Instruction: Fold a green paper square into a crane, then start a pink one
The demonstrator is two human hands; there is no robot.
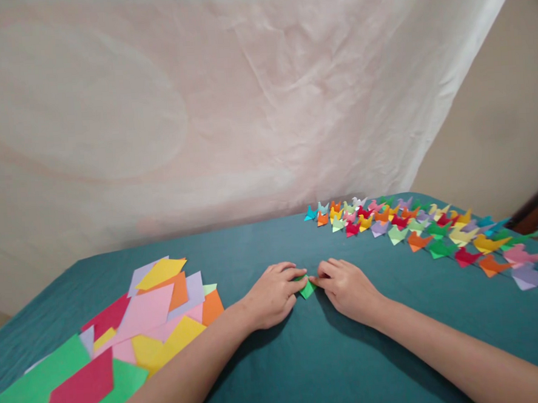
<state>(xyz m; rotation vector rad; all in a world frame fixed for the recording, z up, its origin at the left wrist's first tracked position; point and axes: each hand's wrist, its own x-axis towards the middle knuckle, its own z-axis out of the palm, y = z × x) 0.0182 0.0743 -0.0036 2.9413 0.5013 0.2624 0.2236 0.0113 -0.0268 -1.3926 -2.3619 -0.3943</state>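
My fingertips (300, 276) meet in the middle of the table, and between them is a small green paper (307, 290), already folded to a little pointed shape. My left hand (272, 295) pinches it from the left side, with the thumb and the first fingers closed on its edge. My right hand (347, 288) pinches it from the right side in the same manner, and the other fingers are curled in. The two hands almost touch each other over the paper. The paper lies low, on the cloth or just above it; I cannot tell which. Both my forearms rest on the teal tablecloth (306, 363) and come in from the bottom edge.

To my left, well apart from the hands, is a loose heap of flat coloured sheets (157, 311): pink, yellow, orange, red, green and pale violet, lying one over another. To my right, several rows of small folded paper figures (416, 229) in many colours go along the far right part of the table. Behind the table hangs a wrinkled white cloth (245, 105), and beside it, at the right, is a beige wall (496, 120)
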